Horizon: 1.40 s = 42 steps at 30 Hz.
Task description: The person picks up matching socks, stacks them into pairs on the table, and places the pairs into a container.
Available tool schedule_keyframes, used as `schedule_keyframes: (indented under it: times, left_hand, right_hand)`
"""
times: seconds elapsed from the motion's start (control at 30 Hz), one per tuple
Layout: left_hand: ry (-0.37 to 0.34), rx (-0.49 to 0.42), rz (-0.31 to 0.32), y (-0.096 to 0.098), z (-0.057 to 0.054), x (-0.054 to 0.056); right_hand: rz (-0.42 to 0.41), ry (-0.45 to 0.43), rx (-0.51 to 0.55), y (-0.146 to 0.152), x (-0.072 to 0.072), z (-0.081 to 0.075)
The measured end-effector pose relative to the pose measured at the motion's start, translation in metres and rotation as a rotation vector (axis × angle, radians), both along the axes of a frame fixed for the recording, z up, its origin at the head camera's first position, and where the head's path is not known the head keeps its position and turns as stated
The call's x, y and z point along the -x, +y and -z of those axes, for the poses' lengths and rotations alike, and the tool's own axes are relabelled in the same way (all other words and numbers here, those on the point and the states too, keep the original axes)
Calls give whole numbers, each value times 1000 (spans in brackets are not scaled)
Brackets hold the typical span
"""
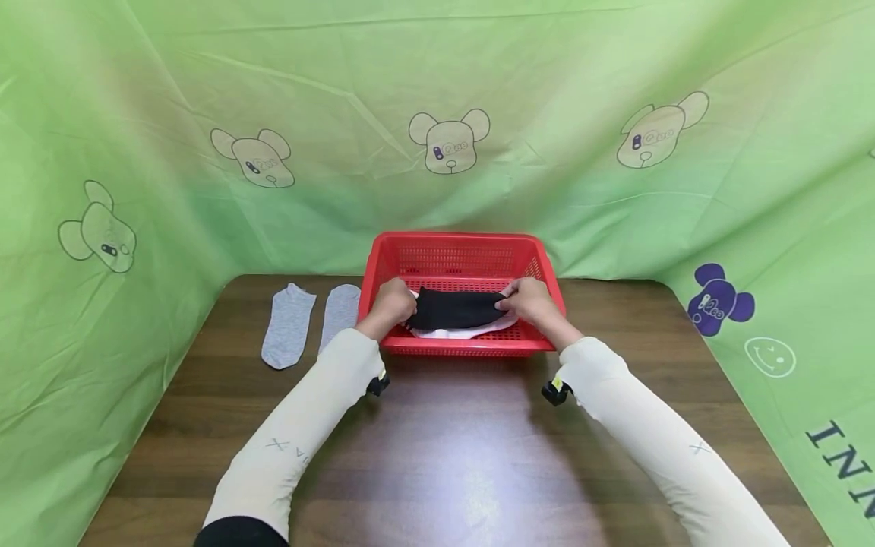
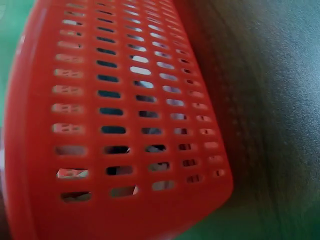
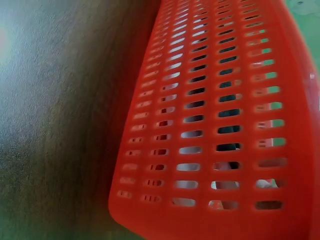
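A black sock [image 1: 456,310] is stretched sideways inside the red plastic basket [image 1: 465,348]. My left hand [image 1: 395,302] pinches its left end, and my right hand [image 1: 532,299] pinches the right end between thumb and fingers. Beneath the black sock lie pale pinkish-white socks [image 1: 472,332], partly covered by it. Both wrist views are filled by the slotted basket wall [image 2: 85,210], with dark and whitish fabric showing through the slots; the hands themselves are mostly hidden there.
Two grey socks, one at far left [image 1: 289,327] and one beside the basket [image 1: 339,313], lie flat on the wooden table [image 1: 451,425]. My left forearm partly overlaps the nearer one. A green printed cloth [image 1: 355,68] hangs behind and along both sides.
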<state>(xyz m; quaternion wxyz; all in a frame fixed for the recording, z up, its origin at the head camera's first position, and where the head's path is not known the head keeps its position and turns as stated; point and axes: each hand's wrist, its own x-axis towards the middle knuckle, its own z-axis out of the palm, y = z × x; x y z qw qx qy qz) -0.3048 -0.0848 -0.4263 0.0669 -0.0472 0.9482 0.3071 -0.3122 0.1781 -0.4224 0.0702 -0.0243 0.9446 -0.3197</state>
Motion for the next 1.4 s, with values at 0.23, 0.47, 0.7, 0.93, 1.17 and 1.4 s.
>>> schedule_keyframes:
  times: [0.23, 0.47, 0.7, 0.93, 1.17, 1.4]
  left_hand:
    - [14, 41, 38, 6, 6, -5]
    - [6, 86, 42, 8, 12, -7]
    - [63, 187, 73, 8, -2, -13]
    - [297, 86, 136, -6, -40, -41]
    - [539, -22, 91, -53, -55, -86]
    - [612, 83, 82, -102, -25, -115]
  right_hand:
    - [-42, 25, -72, -4, 3, 6]
    - [-76, 44, -143, -7, 4, 10]
    - [-114, 66, -214, -8, 1, 5]
    - [-147, 203, -260, 1, -13, -11]
    - [-302, 440, -239, 26, -39, -20]
    - [-452, 597, -253, 64, -72, -18]
